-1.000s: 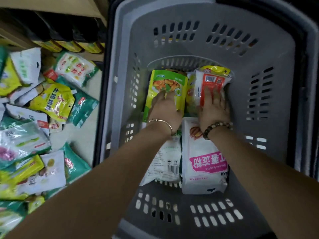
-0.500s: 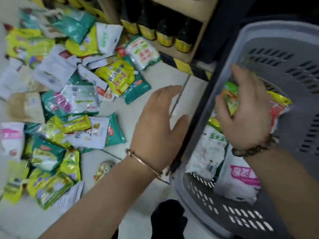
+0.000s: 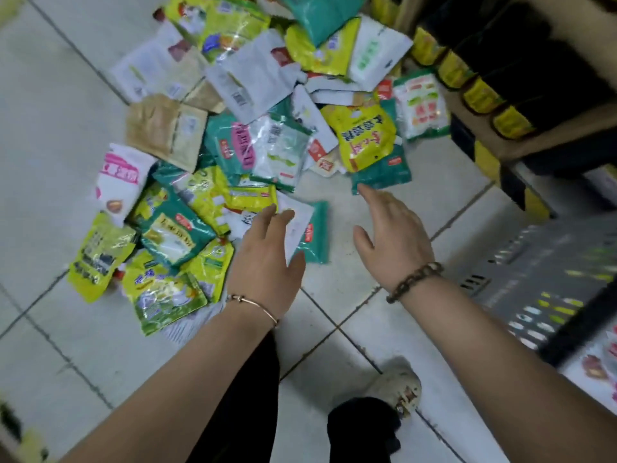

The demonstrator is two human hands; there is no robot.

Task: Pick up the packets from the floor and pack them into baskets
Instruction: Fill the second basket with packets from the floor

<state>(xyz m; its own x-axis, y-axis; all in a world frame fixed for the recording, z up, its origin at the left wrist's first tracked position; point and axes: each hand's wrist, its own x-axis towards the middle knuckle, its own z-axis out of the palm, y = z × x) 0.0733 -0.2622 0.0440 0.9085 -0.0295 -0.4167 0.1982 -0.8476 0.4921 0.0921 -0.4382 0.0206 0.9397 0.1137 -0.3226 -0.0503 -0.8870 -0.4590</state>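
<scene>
Hovering spread and empty, left hand and right hand point toward the packet heap at eleven o'clock, grey basket at three.

Two hands, one basket, over twenty packets.

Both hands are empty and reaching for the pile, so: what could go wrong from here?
The packets overlap, so the left hand lifting the white packet may drag neighbours along. The right hand hovers near the teal packet by the shelved bottles; a wide sweep might knock one. The basket sits at the frame's blurred edge; drops may miss.
</scene>
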